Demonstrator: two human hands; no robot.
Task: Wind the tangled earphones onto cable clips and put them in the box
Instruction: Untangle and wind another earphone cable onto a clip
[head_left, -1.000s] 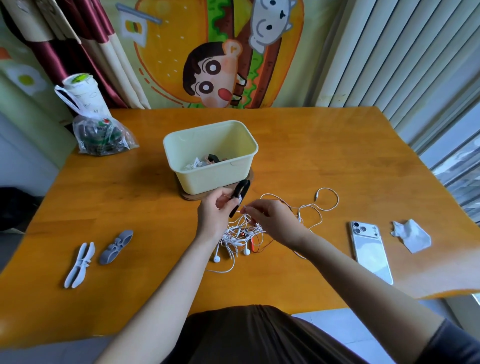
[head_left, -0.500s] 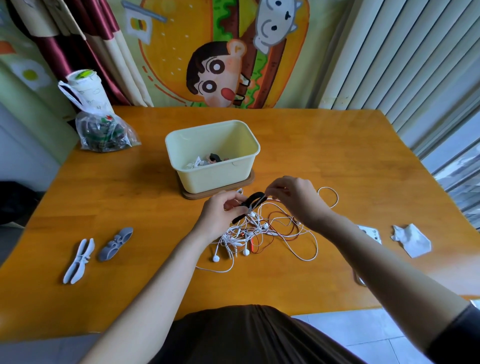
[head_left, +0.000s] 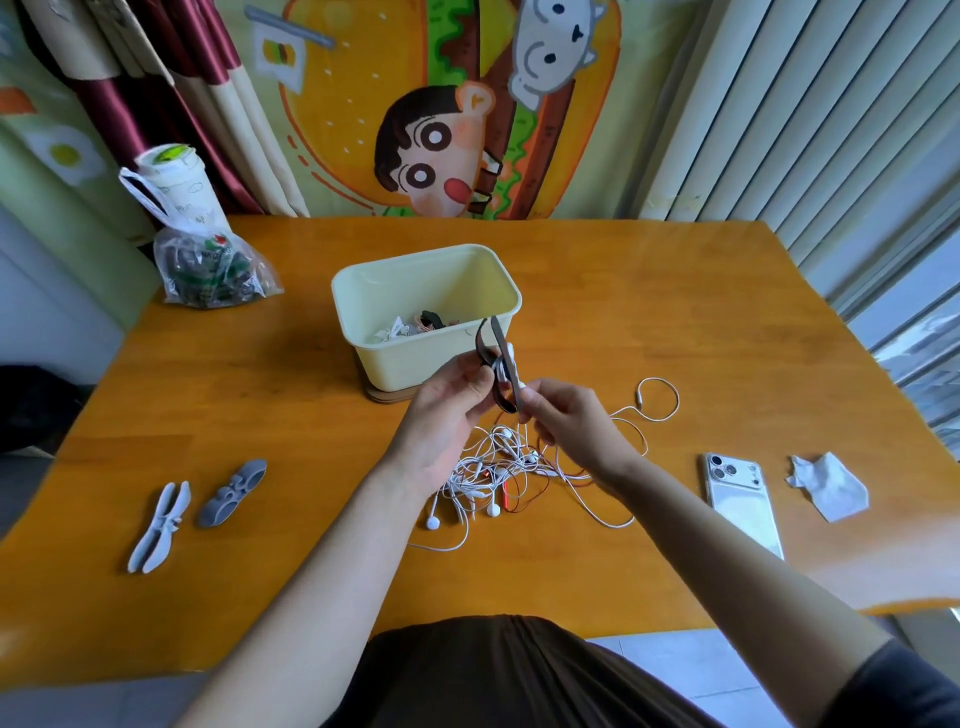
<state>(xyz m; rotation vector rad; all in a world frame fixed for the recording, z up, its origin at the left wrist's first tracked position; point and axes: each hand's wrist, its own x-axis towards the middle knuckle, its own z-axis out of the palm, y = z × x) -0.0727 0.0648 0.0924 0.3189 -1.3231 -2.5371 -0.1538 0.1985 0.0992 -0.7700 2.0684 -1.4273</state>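
Tangled white earphones (head_left: 496, 467) lie in a loose heap on the orange wooden tabletop (head_left: 623, 322), right in front of you and partly beneath your hands. A thin red cable (head_left: 519, 499) is mixed in, and one white loop runs off to the right.

Far to your left, a pale blue-grey plastic cable clip (head_left: 158, 519) lies spread in an X shape. A darker grey cable clip (head_left: 232, 493) lies just beside it, not touching. Behind them, at the left rear of the tabletop, sits a clear plastic bag (head_left: 213, 275) with dark contents you cannot make out. A white paper cup (head_left: 174, 182) rises at its back.

In the middle, the cream rectangular plastic box (head_left: 363, 291) stands on a round wooden coaster (head_left: 387, 397). A few white and dark bundles sit on its floor.

Your left grip (head_left: 447, 421) is curled round the lower part of a black cable clip (head_left: 482, 343). It holds the clip upright in front of the box's near wall, with the two upper prongs apart. A few turns of white cable cross the clip's waist.

Your right grip (head_left: 571, 431) pinches that white cable at the clip's lower end, fingertips pressed together. From there the cable drops into the heap.

To the right, a white smartphone (head_left: 743, 509) lies face down. Further right lies a crumpled white tissue (head_left: 831, 488).
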